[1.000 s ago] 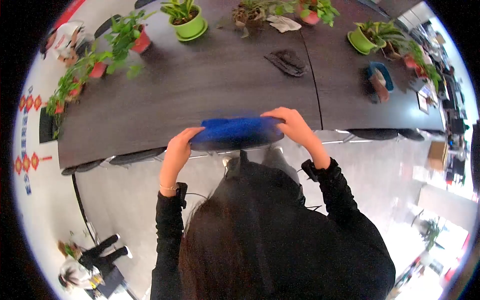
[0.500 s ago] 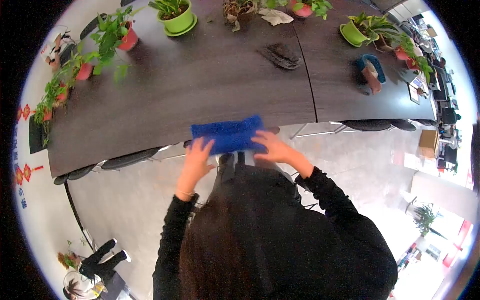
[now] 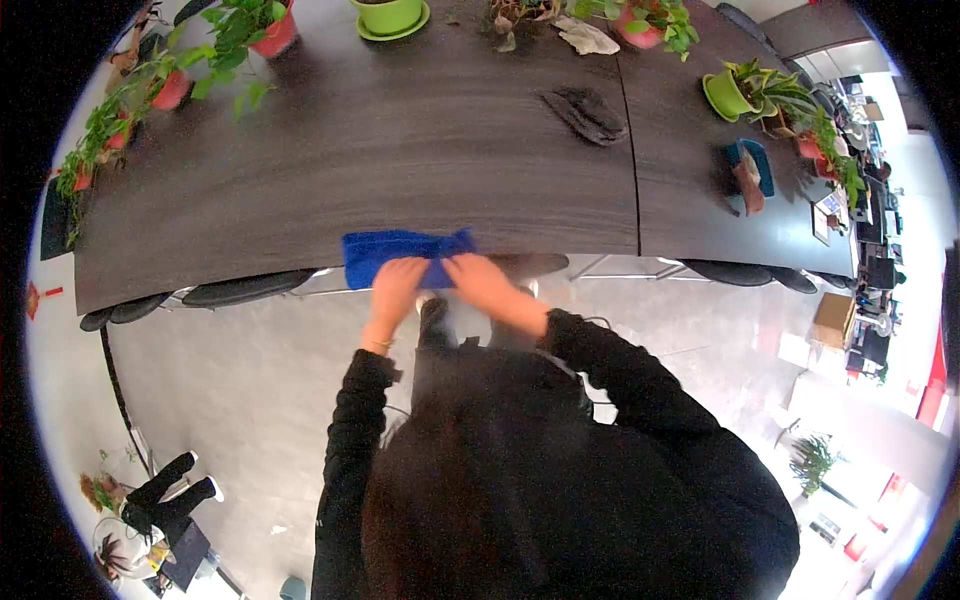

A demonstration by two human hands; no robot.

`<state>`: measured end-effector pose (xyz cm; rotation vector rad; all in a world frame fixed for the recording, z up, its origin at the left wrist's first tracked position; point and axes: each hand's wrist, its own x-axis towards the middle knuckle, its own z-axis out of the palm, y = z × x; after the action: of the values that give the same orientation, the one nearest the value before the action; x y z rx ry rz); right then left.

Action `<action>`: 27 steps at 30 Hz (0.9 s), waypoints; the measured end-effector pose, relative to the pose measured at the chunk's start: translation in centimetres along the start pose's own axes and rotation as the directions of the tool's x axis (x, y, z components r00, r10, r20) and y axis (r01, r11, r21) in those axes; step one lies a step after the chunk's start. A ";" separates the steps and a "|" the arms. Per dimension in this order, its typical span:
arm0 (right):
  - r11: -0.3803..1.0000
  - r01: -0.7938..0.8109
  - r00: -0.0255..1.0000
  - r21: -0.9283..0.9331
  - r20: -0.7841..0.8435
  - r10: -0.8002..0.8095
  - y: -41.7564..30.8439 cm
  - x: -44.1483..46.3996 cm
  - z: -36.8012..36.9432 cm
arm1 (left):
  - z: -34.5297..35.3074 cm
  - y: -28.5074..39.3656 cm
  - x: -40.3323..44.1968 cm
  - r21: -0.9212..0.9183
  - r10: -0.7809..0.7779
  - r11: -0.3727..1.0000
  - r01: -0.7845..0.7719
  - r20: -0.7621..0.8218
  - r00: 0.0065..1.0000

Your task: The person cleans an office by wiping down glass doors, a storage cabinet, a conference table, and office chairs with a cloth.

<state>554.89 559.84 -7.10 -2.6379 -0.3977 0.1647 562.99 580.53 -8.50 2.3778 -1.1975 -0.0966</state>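
A blue cloth point(image 3: 365, 258), folded and wrinkled, lies over the near edge of the dark table. My left hand point(image 3: 397, 292) is on its near side, fingers together and curled onto the fabric. Close beside it, my right hand point(image 3: 485, 285) pinches the right part of the cloth, where the fabric bunches up. The fingertips of both hands nearly meet; my fingers partly cover the cloth's near edge. Farther off on the table lies a crumpled dark grey cloth point(image 3: 588, 115), apart from both hands.
Potted plants line the far side of the table point(image 3: 400, 150), one in a green pot point(image 3: 390, 14). A blue basket point(image 3: 765, 170) with a brownish cloth stands at the right. Chairs point(image 3: 250, 290) are tucked under the near edge. A seated person point(image 3: 170, 510) is at lower left.
My right hand has moved left, close to my left hand. The blue cloth has shifted left and its right part is now gathered. My fingers, earlier spread, have closed on it.
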 end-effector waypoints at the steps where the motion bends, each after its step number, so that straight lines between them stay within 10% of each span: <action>1: 1.000 -0.012 0.999 0.002 -0.034 0.012 -1.3 1.6 1.4 | -0.9 -1.3 -0.9 -0.036 -0.055 0.998 0.055 -0.005 0.998; 10: 0.989 0.040 0.989 -0.141 -0.138 -0.059 -2.9 4.4 3.9 | -3.2 -0.6 -2.1 0.007 -0.226 0.974 0.226 0.011 0.974; 20: 0.996 -0.071 0.977 -0.053 -0.206 0.058 12.0 -13.3 -3.6 | 9.4 12.6 8.6 0.039 0.234 0.970 -0.240 0.113 0.966; 23: 0.966 -0.248 0.965 0.077 -0.070 0.254 14.6 -15.7 -6.2 | 9.3 17.2 12.7 -0.005 0.159 0.986 -0.169 0.368 0.916; 27: 0.983 -0.183 0.977 -0.014 -0.112 0.181 14.3 -15.8 -6.1 | 9.7 16.8 12.6 0.015 0.193 0.978 -0.207 0.298 0.935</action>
<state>544.59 540.27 -7.52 -2.6905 -0.1213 0.0715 555.69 558.61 -7.86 2.3220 -1.5894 -0.3723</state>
